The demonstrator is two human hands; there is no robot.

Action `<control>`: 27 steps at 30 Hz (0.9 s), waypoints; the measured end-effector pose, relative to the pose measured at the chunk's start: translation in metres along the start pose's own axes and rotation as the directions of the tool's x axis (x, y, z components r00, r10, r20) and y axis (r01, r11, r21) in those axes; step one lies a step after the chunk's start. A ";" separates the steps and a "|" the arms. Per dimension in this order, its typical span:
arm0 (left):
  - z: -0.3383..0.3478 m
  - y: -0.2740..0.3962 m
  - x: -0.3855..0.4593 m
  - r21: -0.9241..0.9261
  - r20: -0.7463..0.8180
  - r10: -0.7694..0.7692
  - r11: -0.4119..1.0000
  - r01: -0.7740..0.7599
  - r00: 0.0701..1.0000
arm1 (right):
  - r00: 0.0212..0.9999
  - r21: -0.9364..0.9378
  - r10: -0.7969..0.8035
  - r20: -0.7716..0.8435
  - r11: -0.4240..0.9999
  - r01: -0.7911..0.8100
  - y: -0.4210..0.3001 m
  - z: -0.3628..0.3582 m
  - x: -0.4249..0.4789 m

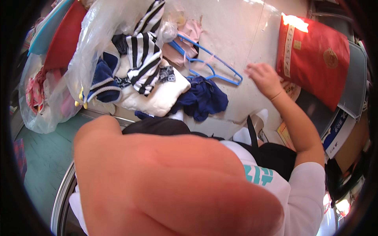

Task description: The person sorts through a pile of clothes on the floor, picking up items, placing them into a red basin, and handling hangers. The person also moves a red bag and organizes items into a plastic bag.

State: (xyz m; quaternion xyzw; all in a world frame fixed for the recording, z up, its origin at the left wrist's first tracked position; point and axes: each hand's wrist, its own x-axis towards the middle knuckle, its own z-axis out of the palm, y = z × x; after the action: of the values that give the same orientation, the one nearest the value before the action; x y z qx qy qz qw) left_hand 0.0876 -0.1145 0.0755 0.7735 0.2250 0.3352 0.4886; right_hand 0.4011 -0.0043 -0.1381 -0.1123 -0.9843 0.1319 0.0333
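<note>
My left hand (165, 183) is very near the camera, blurred, and covers much of the lower picture; whether it holds anything cannot be seen. Above the pale floor, my right hand (262, 78) has nothing in it, its fingers loosely bent, between a blue plastic hanger (226, 70) and a red bag (316, 59). A black-and-white striped garment (144, 56) lies on a white padded cloth (159, 100). Dark blue fabric (203, 97) is bunched beside the hanger. Pink cloth (174, 54) lies partly under it. Navy fabric with pale trim (103, 79) is at the pile's left.
Clear plastic bags (88, 44) stand left of the pile, one holding pink clothing (37, 91). Red (63, 35) and light blue (50, 26) panels rise at the upper left. A grey chair part (354, 79) and a printed box (339, 132) are at the right.
</note>
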 end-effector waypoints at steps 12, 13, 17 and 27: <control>-0.011 -0.008 -0.031 0.025 -0.342 -0.018 0.999 0.028 0.939 | 0.977 -0.010 0.210 0.040 0.978 -0.210 -0.084 0.107 0.037; -0.013 -0.008 -0.038 0.021 -0.421 -0.038 0.998 0.051 0.906 | 0.982 0.036 0.188 0.016 0.981 -0.188 -0.073 0.102 0.043; -0.021 -0.026 -0.070 -0.059 -0.658 -0.086 0.996 0.062 0.748 | 0.978 -0.240 0.196 0.078 0.956 -0.172 -0.009 0.032 0.030; -0.024 -0.039 -0.098 -0.372 -0.908 -0.324 0.915 -0.157 0.266 | 0.764 -0.306 0.413 -0.497 0.740 -0.599 0.086 -0.114 0.045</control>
State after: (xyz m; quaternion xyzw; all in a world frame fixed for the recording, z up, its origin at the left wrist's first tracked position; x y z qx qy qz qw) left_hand 0.0026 -0.1495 0.0178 0.2840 0.4432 0.7432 0.4129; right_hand 0.3867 0.1155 -0.0497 -0.4100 -0.8886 -0.1197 0.1673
